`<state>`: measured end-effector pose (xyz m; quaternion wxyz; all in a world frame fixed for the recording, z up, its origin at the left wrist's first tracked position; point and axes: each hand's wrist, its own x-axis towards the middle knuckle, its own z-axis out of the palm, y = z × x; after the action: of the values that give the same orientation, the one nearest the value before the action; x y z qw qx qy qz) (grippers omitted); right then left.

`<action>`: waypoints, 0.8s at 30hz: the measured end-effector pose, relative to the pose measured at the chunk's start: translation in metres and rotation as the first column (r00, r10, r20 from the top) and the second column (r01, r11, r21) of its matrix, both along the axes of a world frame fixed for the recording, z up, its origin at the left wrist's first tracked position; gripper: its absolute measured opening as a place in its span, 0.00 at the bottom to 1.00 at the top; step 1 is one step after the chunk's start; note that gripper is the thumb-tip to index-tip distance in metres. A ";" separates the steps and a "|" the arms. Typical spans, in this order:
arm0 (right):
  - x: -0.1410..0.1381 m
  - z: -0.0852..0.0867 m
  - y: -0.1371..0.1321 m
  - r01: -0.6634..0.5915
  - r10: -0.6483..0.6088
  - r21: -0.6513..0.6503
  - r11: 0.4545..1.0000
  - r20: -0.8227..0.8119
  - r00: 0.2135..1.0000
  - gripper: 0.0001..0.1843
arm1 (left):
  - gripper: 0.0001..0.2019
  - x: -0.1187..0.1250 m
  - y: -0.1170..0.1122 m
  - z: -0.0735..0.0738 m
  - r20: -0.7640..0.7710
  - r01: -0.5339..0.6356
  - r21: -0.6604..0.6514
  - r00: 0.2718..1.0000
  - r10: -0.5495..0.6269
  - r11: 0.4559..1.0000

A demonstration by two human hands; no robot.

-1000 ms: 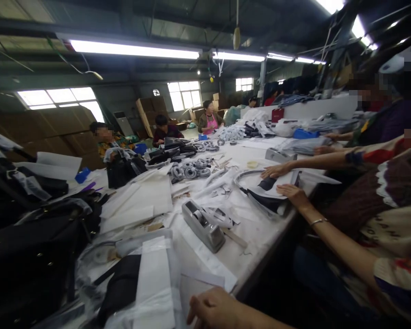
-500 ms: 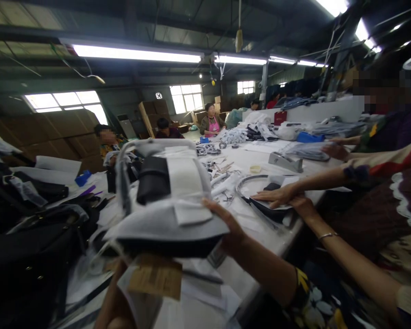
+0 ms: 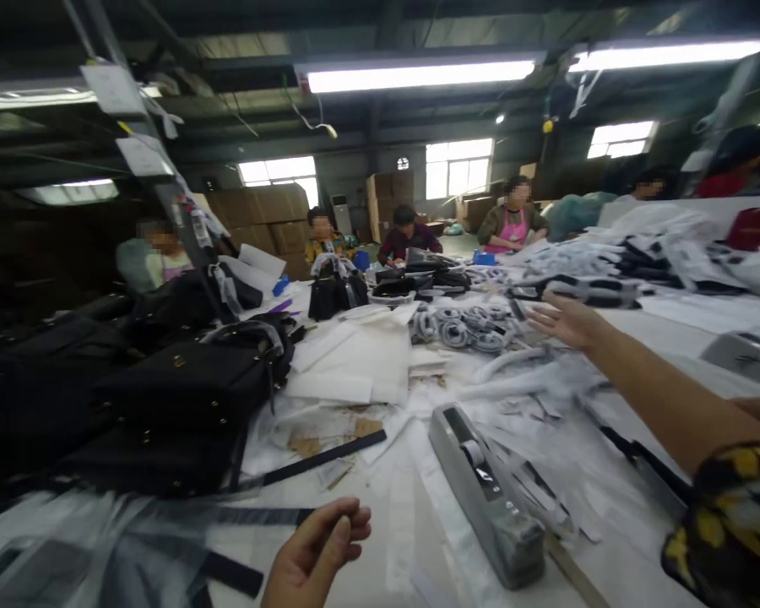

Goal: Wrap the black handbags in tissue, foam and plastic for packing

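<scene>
My right hand is stretched far out over the table with its fingers spread, holding nothing. It hovers just right of a cluster of grey coiled straps. My left hand is low at the near edge, fingers curled against the thumb with nothing visible in them. It sits above clear plastic wrapping and a black strap. A grey tape dispenser lies between my two hands.
Black handbags are piled on the left. White paper sheets and scraps cover the table in the middle. Several people sit at the far end. A pole with paper tags rises at the left.
The paper-wrapped bag I held up in both hands is gone from my hands. My view has swung left, my right hand now reaches forward and my left hand has dropped low.
</scene>
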<state>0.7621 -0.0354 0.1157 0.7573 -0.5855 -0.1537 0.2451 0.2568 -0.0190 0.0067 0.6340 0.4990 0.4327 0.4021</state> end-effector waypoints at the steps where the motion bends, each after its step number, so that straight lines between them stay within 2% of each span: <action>1: -0.013 -0.011 0.010 -0.078 0.077 -0.034 0.996 -0.008 0.997 0.11 | 0.29 -0.002 0.005 -0.002 -0.018 0.004 0.027 1.000 -0.004 1.000; 2: -0.029 -0.022 0.020 -0.181 0.180 -0.072 0.981 -0.014 0.983 0.08 | 0.28 -0.004 0.010 -0.003 -0.036 0.012 0.057 0.999 -0.010 0.998; 3: -0.047 -0.033 0.030 -0.309 0.310 -0.124 0.943 -0.009 0.951 0.10 | 0.26 -0.007 0.017 -0.003 -0.056 0.021 0.094 0.998 -0.016 0.995; 4: -0.065 -0.043 0.039 -0.447 0.457 -0.199 0.872 0.009 0.889 0.13 | 0.25 -0.011 0.025 -0.003 -0.081 0.034 0.135 0.996 -0.023 0.990; 6: -0.099 -0.060 0.057 -0.637 0.726 -0.415 0.650 0.092 0.681 0.21 | 0.22 -0.021 0.046 0.000 -0.156 0.071 0.229 0.987 -0.036 0.971; 7: -0.115 -0.066 0.066 -0.657 0.819 -0.526 0.539 0.146 0.555 0.24 | 0.20 -0.028 0.060 0.003 -0.208 0.079 0.289 0.978 -0.018 0.954; 8: -0.129 -0.071 0.074 -0.638 0.874 -0.614 0.465 0.200 0.443 0.27 | 0.19 -0.036 0.075 0.005 -0.273 0.082 0.370 0.962 0.024 0.925; 9: -0.143 -0.075 0.083 -0.608 0.897 -0.665 0.433 0.250 0.365 0.28 | 0.17 -0.045 0.092 0.009 -0.341 0.086 0.472 0.935 0.092 0.877; 10: -0.156 -0.076 0.092 -0.590 0.907 -0.691 0.419 0.291 0.304 0.30 | 0.17 -0.055 0.110 0.012 -0.410 0.098 0.593 0.891 0.194 0.799; 11: -0.169 -0.077 0.100 -0.586 0.914 -0.702 0.406 0.320 0.250 0.31 | 0.18 -0.064 0.129 0.015 -0.475 0.158 0.715 0.824 0.307 0.681; 12: -0.182 -0.075 0.108 -0.592 0.920 -0.706 0.388 0.338 0.199 0.31 | 0.23 -0.072 0.147 0.018 -0.525 0.250 0.793 0.742 0.416 0.555; 13: -0.195 -0.073 0.114 -0.602 0.925 -0.709 0.366 0.348 0.152 0.31 | 0.30 -0.080 0.165 0.020 -0.559 0.340 0.821 0.640 0.527 0.458; 14: -0.208 -0.070 0.120 -0.613 0.929 -0.713 0.341 0.355 0.104 0.31 | 0.36 -0.086 0.181 0.021 -0.570 0.416 0.820 0.525 0.632 0.393; 15: -0.220 -0.067 0.124 -0.625 0.930 -0.714 0.316 0.364 0.056 0.30 | 0.40 -0.090 0.195 0.021 -0.571 0.492 0.796 0.421 0.704 0.352; 16: -0.232 -0.064 0.127 -0.637 0.927 -0.711 0.297 0.374 0.016 0.29 | 0.43 -0.093 0.207 0.020 -0.569 0.554 0.764 0.337 0.750 0.331; 18: -0.253 -0.059 0.129 -0.663 0.918 -0.696 0.276 0.395 -0.033 0.26 | 0.44 -0.095 0.224 0.018 -0.564 0.627 0.714 0.251 0.787 0.312; 21: -0.275 -0.057 0.124 -0.666 0.900 -0.689 0.287 0.431 -0.059 0.23 | 0.41 -0.095 0.240 0.018 -0.554 0.635 0.713 0.252 0.794 0.297; 24: -0.287 -0.057 0.113 -0.646 0.894 -0.706 0.291 0.441 -0.079 0.21 | 0.38 -0.101 0.254 0.032 -0.522 0.596 0.752 0.277 0.807 0.282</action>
<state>0.4755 0.0779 0.0585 0.2114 -0.5150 -0.7495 0.3582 0.1557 0.2349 0.0382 -0.2504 0.8391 0.4200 0.2383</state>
